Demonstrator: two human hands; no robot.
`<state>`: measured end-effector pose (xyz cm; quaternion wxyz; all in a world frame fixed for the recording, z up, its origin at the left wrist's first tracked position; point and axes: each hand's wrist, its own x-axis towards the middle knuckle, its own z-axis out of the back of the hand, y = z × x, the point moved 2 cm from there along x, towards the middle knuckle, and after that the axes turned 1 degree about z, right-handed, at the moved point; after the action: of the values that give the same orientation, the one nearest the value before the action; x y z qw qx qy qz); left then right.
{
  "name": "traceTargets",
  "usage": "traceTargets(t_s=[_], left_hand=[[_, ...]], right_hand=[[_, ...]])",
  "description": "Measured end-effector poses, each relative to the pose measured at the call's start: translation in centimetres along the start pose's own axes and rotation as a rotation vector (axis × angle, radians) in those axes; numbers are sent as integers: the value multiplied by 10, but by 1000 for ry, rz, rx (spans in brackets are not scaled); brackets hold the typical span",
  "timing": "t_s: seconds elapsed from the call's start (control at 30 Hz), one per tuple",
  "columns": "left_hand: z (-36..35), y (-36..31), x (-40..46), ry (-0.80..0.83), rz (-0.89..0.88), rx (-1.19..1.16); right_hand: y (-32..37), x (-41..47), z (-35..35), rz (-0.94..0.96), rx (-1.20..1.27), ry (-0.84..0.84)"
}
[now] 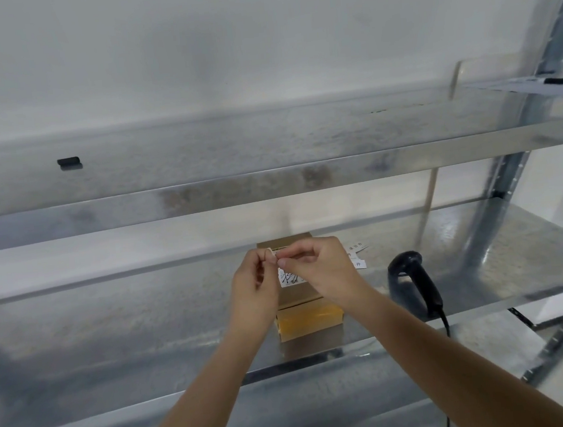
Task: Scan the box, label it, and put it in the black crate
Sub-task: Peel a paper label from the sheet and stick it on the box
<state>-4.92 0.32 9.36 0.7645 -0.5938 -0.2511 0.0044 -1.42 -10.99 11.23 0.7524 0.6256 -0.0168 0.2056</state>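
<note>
A small brown cardboard box (pixel 309 317) with yellow tape on its front stands on the middle metal shelf (pixel 147 329). Above it, my left hand (pixel 252 285) and my right hand (pixel 316 268) pinch the top edge of a small white label (pixel 289 278) with black print, holding it between them over the box's top. The black handheld scanner (pixel 413 279) lies on the shelf to the right of the box, its cable hanging over the front edge. No black crate shows in this view.
More white label slips (pixel 357 252) lie on the shelf behind my right hand. The upper shelf (pixel 269 176) crosses the view above my hands, with a small black object (pixel 69 162) on it. A steel upright (pixel 499 199) stands at the right.
</note>
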Motion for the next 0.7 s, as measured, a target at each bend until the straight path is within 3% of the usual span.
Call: traceTargets(t_s=[0.37, 0.7], left_hand=[[-5, 4, 2, 1, 5, 59], [-3, -1, 2, -45, 69, 92]], right_hand=[[-2, 5, 0, 8, -150, -38], [-24, 9, 29, -263, 35, -335]])
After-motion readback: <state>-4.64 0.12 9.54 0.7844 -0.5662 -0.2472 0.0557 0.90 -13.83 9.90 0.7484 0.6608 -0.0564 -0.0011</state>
